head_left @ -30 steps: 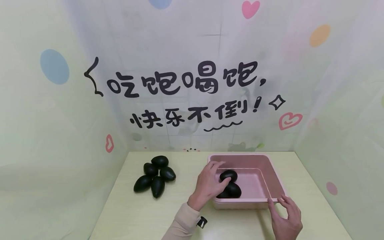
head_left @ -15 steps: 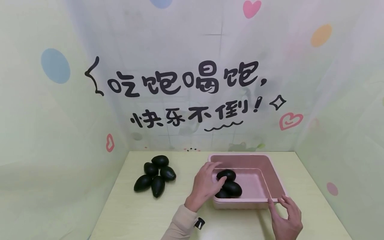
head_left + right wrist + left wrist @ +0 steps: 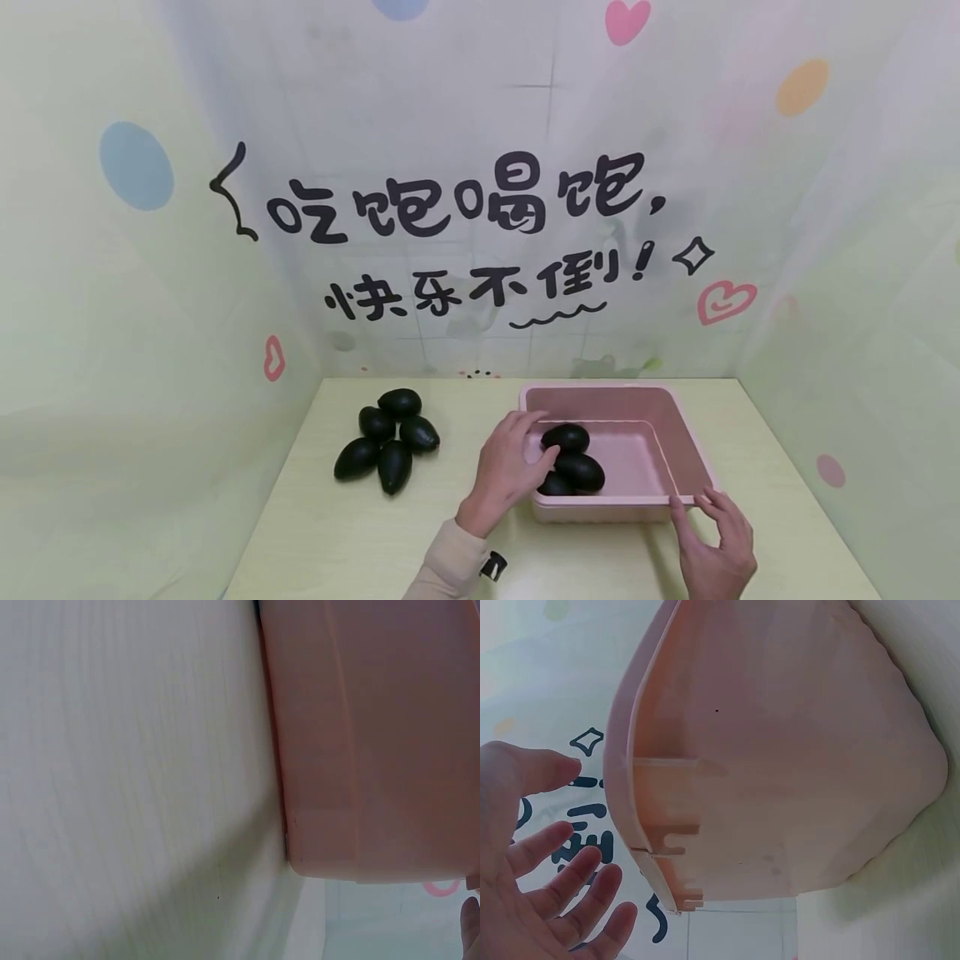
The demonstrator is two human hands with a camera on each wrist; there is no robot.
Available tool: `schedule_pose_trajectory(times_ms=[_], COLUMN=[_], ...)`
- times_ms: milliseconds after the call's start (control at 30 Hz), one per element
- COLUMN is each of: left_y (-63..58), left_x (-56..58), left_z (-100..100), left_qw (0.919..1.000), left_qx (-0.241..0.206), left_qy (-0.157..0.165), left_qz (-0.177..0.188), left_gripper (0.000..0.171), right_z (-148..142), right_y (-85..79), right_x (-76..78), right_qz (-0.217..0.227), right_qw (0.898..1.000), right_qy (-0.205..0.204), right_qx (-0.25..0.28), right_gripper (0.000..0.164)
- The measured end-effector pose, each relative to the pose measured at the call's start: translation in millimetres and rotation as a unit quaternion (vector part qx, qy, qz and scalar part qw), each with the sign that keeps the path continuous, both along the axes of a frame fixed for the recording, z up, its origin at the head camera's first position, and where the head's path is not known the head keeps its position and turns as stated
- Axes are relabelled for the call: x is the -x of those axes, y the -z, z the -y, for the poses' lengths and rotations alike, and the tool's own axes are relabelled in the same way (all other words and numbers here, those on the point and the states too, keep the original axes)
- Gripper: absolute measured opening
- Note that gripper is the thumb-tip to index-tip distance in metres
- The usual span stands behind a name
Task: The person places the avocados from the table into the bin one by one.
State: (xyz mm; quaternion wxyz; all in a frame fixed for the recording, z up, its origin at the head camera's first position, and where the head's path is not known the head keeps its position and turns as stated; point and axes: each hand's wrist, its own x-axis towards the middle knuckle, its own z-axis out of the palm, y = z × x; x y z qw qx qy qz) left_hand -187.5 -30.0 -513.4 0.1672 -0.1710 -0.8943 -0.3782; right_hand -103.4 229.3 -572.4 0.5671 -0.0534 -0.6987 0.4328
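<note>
Three dark, glossy avocados lie at the left end inside a pink plastic bin (image 3: 622, 502); the uppermost avocado (image 3: 566, 438) is beside my left thumb. Over the bin's left rim, my left hand (image 3: 506, 462) has its fingers spread and holds nothing. In the left wrist view, that hand (image 3: 555, 862) appears beside the bin's outer wall (image 3: 780, 750). My right hand (image 3: 716, 537) grips the bin's front right corner, thumb at the front rim and fingertips round the side. Only a fingertip (image 3: 470, 930) of it shows in the right wrist view.
Several more avocados (image 3: 395, 465) lie in a cluster on the left of the pale wooden table (image 3: 330, 542). A printed cloth backdrop (image 3: 450, 125) with black lettering rises behind the table and along both sides.
My left hand has drawn back slightly left and down from the avocados. The upper avocado in the bin has shifted a little left. My right hand stays at the bin's corner.
</note>
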Motion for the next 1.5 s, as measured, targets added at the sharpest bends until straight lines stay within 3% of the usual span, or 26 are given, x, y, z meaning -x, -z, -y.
schedule_pose_trajectory(times_ms=[733, 967, 1500], left_y=[10.4, 15.4, 20.2], left_x=[-15.5, -16.9, -24.2], left_z=[23, 32, 58], left_qw=[0.9968, 0.9952, 0.9878], left_qx=[-0.043, -0.051, -0.096], left_qy=[-0.057, -0.079, -0.123], left_qz=[0.037, 0.028, 0.006], left_gripper=[0.048, 0.046, 0.044], right_z=[-2, -8, -2], right_y=[5.0, 14.6, 5.1], right_x=[3.0, 5.9, -0.6], right_qz=[-0.008, -0.002, 0.011], right_qw=[1.0, 1.0, 1.0], right_qy=[-0.002, 0.002, 0.001], right_qx=[0.0, 0.002, 0.014], right_gripper=[0.025, 0.025, 0.027])
